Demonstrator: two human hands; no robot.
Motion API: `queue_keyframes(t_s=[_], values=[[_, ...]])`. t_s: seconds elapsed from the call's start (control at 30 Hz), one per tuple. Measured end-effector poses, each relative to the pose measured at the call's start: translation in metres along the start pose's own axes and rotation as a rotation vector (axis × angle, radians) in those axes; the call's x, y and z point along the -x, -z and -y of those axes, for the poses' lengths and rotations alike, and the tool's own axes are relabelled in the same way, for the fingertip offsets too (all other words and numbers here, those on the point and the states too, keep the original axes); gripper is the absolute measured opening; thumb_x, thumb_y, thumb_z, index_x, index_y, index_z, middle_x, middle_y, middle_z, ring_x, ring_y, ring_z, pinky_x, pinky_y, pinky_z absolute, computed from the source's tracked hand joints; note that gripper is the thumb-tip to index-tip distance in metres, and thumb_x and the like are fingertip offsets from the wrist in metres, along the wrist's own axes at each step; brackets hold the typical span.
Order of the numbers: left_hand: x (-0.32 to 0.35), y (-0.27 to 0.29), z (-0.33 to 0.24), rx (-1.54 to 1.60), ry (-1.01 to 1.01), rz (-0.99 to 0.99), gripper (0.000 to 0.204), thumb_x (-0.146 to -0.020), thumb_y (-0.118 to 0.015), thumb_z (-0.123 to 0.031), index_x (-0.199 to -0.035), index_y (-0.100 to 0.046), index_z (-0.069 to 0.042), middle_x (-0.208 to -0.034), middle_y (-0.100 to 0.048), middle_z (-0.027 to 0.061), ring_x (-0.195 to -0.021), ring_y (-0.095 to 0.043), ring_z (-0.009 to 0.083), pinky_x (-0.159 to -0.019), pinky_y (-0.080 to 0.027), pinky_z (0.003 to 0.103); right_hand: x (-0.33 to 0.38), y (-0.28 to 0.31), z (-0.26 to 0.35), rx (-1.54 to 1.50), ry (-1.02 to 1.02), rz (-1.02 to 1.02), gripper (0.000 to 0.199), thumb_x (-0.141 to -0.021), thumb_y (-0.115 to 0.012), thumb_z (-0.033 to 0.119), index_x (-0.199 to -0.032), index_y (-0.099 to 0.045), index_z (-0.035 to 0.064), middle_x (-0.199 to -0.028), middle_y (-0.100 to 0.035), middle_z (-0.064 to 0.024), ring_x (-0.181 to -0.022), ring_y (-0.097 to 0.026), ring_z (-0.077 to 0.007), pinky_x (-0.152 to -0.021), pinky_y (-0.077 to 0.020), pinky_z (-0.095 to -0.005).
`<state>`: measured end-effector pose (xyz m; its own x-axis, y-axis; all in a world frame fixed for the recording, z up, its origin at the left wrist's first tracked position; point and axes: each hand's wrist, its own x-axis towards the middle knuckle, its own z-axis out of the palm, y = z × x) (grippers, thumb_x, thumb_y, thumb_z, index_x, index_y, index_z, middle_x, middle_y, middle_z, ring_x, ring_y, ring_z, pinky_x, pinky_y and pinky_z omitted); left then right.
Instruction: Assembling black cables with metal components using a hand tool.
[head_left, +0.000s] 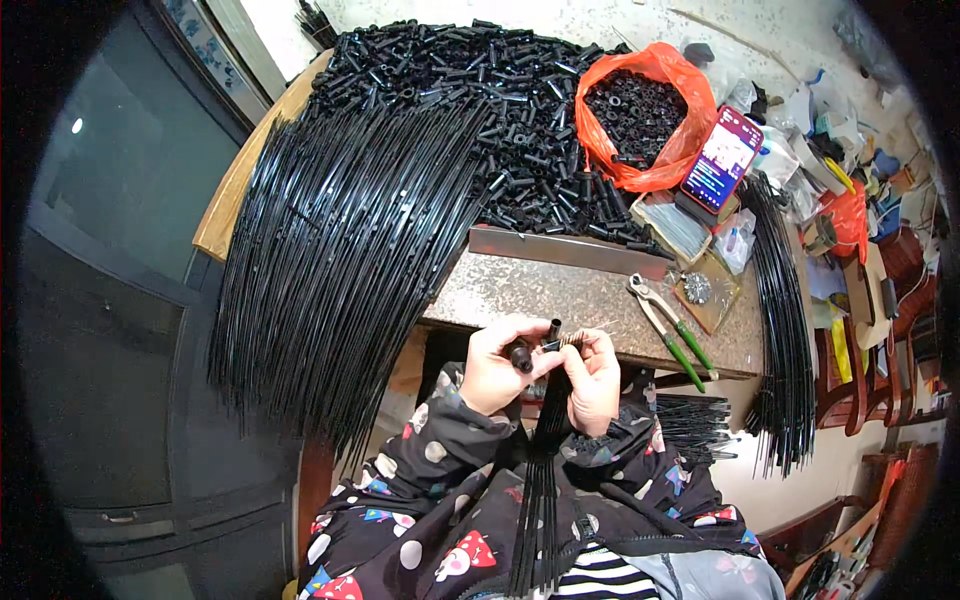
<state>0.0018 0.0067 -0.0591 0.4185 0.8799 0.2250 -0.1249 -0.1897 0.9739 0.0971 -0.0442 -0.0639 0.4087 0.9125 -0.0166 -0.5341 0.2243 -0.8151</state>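
Note:
My left hand [489, 370] is closed around short black plastic tubes [520, 356], whose open ends stick out between the fingers. Close beside it, my right hand [596, 386] pinches with thumb and forefinger by a small ribbed, spring-like piece [573, 340]; its kind is too small to tell. A thin light wire or pin pokes out past those right fingers. Below both hands, a bundle of long thin black rods [538, 500] lies down over my lap. Its upper end is partly hidden by the hands and sleeves.
Long black rods [340, 230] overhang the table's left side. Behind lie heaped black tubes [420, 75], an orange bag [655, 182] of black rings, and a phone [722, 160]. A metal strip [560, 247] edges the heap. Green-handled pincers [668, 330] lie near the front edge.

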Motion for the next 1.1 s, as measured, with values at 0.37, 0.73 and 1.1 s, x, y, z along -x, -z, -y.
queue_keyframes(t_s=[0.37,0.73,1.1], values=[[-0.013,0.007,-0.002,-0.442,-0.323,0.084,0.020,-0.060,-0.060,-0.003,-0.078,-0.053,0.003,-0.071,-0.054,0.0052,-0.064,-0.050,0.0109,-0.058,-0.040,0.021,-0.002,0.011,-0.007,-0.173,-0.180,0.024,0.010,-0.071,-0.049,0.000,-0.075,-0.041,0.0049,-0.073,-0.048,-0.0009,-0.067,-0.044,-0.0067,-0.063,-0.0362,-0.0191],[-0.018,0.021,-0.005,0.118,0.236,0.240,0.015,-0.061,-0.053,0.006,-0.075,-0.053,0.001,-0.068,-0.052,0.0047,-0.058,-0.049,0.0109,-0.052,-0.039,0.020,-0.003,0.026,-0.010,-0.238,-0.536,0.411,0.035,-0.074,-0.047,0.026,-0.101,-0.039,0.0059,-0.080,-0.053,-0.0085,-0.069,-0.053,-0.0170,-0.062,-0.0437,-0.0314],[-0.036,0.038,0.008,0.282,0.144,0.684,0.012,-0.059,-0.059,0.000,-0.069,-0.053,0.000,-0.066,-0.050,0.0056,-0.062,-0.049,0.0127,-0.057,-0.040,0.024,-0.001,0.021,0.001,-0.304,-0.621,0.387,0.017,-0.072,-0.050,0.013,-0.085,-0.047,0.0021,-0.076,-0.053,-0.0068,-0.068,-0.052,-0.0166,-0.065,-0.0427,-0.0316]])
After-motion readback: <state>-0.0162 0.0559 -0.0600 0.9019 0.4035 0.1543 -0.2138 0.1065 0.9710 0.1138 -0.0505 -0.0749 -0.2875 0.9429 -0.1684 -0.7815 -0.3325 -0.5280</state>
